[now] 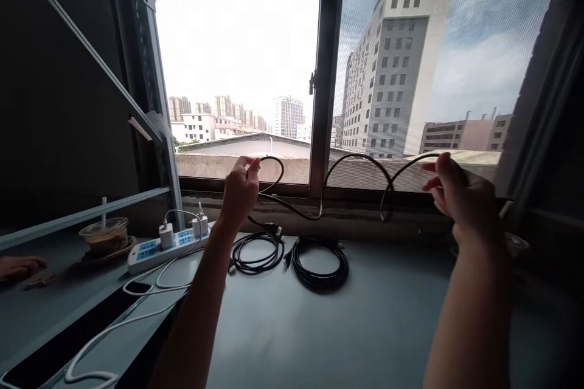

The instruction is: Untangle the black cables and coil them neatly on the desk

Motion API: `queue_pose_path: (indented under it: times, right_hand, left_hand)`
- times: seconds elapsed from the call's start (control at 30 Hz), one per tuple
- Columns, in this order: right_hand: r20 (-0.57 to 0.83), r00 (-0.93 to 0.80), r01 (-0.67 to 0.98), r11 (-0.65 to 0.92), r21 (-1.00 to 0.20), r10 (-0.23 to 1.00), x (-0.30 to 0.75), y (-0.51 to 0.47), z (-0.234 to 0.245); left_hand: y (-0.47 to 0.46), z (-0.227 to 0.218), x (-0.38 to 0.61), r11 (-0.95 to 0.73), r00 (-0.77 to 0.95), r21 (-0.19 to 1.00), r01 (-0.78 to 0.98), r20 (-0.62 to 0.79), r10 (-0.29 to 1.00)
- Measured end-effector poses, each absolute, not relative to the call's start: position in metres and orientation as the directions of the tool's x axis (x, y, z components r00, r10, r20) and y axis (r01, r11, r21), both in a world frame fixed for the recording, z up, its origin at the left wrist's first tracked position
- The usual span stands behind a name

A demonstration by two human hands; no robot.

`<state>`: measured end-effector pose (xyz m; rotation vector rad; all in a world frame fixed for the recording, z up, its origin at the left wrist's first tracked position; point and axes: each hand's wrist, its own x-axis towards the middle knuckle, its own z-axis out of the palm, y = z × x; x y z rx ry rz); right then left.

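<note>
A black cable (360, 156) hangs in loose loops between my two raised hands, in front of the window. My left hand (243, 185) is closed, pinching one part of it between thumb and fingers. On the right, my right hand (456, 185) grips another stretch, thumb against the fingers, with some fingers slightly apart. Below, two coiled black cables lie side by side on the table: a smaller coil (259, 268) near my left forearm and a thicker coil (319, 285) to its right. Plugs show at the edges of both coils.
A white power strip (176, 247) with chargers and white cords (137, 320) lies at left. Behind it stands a plastic cup with a straw (104, 237). Another person's hand (20, 268) rests at the far left. A metal frame post (162, 91) rises beside the window.
</note>
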<state>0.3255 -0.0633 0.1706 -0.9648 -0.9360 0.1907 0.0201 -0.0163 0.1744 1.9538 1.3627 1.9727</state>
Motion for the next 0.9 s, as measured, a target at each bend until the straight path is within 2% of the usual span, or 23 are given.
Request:
queue_pose_path:
  times: [0.1, 0.2, 0.3, 0.37, 0.47, 0.57, 0.67, 0.77, 0.9]
  right_hand:
    - [0.563, 0.602, 0.119, 0.633, -0.765, 0.566, 0.324, -0.07, 0.175]
    - [0.503, 0.676, -0.003, 0.685, -0.728, 0.538, 0.327, -0.076, 0.179]
    - [0.424, 0.721, -0.126, 0.704, -0.699, 0.549, 0.329, -0.078, 0.181]
    - [0.431, 0.648, -0.152, 0.661, -0.735, 0.628, 0.323, -0.076, 0.18]
    - [0.446, 0.417, -0.147, 0.543, -0.827, 0.792, 0.304, -0.067, 0.178]
    - [0.406, 0.218, -0.137, 0.439, -0.888, 0.888, 0.278, -0.057, 0.175]
    - [0.405, 0.064, -0.189, 0.41, -0.892, 0.912, 0.258, -0.052, 0.176]
    - [0.458, 0.001, -0.226, 0.446, -0.866, 0.889, 0.249, -0.056, 0.178]
    - [0.467, 0.06, -0.056, 0.47, -0.881, 0.882, 0.25, -0.062, 0.18]
  left_hand:
    - [-0.012, 0.175, 0.007, -0.559, -0.284, 0.609, 0.562, 0.777, 0.562]
    - [-0.01, 0.175, -0.003, -0.509, -0.366, 0.606, 0.611, 0.787, 0.497]
    - [-0.014, 0.176, -0.003, -0.536, -0.384, 0.588, 0.606, 0.806, 0.45]
    - [-0.018, 0.178, 0.003, -0.605, -0.345, 0.556, 0.57, 0.83, 0.438]
    - [-0.026, 0.18, 0.019, -0.703, -0.285, 0.503, 0.503, 0.864, 0.415]
    - [-0.033, 0.179, 0.036, -0.764, -0.257, 0.462, 0.451, 0.887, 0.385]
    - [-0.037, 0.175, 0.051, -0.788, -0.265, 0.444, 0.426, 0.894, 0.36]
    - [-0.039, 0.17, 0.062, -0.796, -0.294, 0.452, 0.404, 0.887, 0.355]
    - [-0.043, 0.165, 0.075, -0.794, -0.293, 0.475, 0.379, 0.876, 0.384]
